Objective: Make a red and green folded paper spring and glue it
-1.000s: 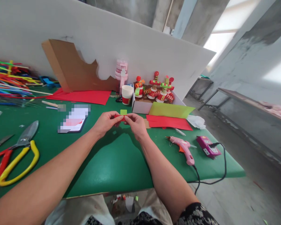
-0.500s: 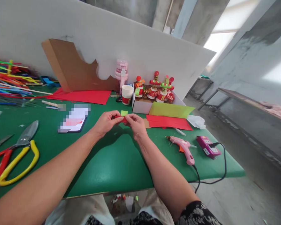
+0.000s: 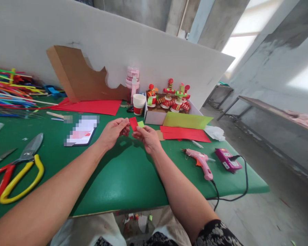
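Note:
Between my hands, above the green table, are a small red paper piece (image 3: 133, 124) and a smaller yellow-green paper piece (image 3: 140, 124). My left hand (image 3: 115, 131) pinches the red piece by its left edge. On the other side, my right hand (image 3: 146, 136) has its thumb and fingers closed at the yellow-green piece, close to the red one. Whether the two papers are stuck together I cannot tell. Beyond my hands stand stacked paper cups (image 3: 139, 104) and a white box (image 3: 155, 117) holding several cup figures with paper springs (image 3: 167, 99).
Right of my arms lie a pink glue gun (image 3: 200, 160) and a purple box (image 3: 228, 160) with a black cable. Red sheets (image 3: 184, 133) and a green sheet (image 3: 187, 120) are by the white box. Leftward are a phone (image 3: 82, 131), large scissors (image 3: 23, 167) and pipe cleaners (image 3: 12, 92).
The red piece, earlier mostly covered by my fingers, is now turned up and shows its face. The yellow-green piece has shifted right and tilted, beside my right fingertips.

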`<action>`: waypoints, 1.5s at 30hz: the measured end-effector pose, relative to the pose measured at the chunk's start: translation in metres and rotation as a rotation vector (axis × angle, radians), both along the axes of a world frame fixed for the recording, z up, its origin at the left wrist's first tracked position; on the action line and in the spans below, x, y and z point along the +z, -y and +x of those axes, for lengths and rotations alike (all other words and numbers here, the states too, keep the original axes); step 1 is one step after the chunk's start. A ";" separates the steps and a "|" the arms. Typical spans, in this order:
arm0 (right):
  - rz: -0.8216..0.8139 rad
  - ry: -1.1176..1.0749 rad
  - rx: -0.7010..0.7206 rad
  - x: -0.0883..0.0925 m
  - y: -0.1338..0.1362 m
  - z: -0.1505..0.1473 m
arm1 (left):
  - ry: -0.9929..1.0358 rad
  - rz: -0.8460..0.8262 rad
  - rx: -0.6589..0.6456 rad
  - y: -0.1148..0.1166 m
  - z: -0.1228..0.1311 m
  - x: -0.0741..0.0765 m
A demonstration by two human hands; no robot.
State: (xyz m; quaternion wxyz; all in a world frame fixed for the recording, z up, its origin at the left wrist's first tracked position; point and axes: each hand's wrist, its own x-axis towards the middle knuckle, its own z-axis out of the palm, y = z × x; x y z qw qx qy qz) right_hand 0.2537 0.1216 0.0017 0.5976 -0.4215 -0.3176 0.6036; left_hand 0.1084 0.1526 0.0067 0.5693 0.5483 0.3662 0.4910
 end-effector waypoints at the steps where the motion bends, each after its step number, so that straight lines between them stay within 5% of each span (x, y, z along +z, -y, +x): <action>1: 0.003 -0.027 -0.013 -0.001 0.000 -0.003 | -0.002 -0.017 -0.025 0.001 0.001 -0.001; 24: 0.007 0.053 -0.027 -0.007 -0.003 0.004 | -0.204 0.090 -0.102 0.002 0.003 -0.004; 31: 0.126 0.276 -0.032 -0.009 -0.002 0.004 | -0.373 0.165 -0.110 0.001 0.004 -0.006; 35: 0.154 0.361 -0.117 -0.012 -0.003 0.001 | -0.358 0.134 -0.121 0.001 0.006 -0.007; 41: 0.025 0.204 0.002 -0.007 -0.003 0.004 | -0.268 0.040 -0.057 0.001 0.003 -0.005; 45: 0.032 0.262 -0.042 -0.007 -0.004 0.007 | -0.223 0.010 -0.056 0.001 0.002 -0.003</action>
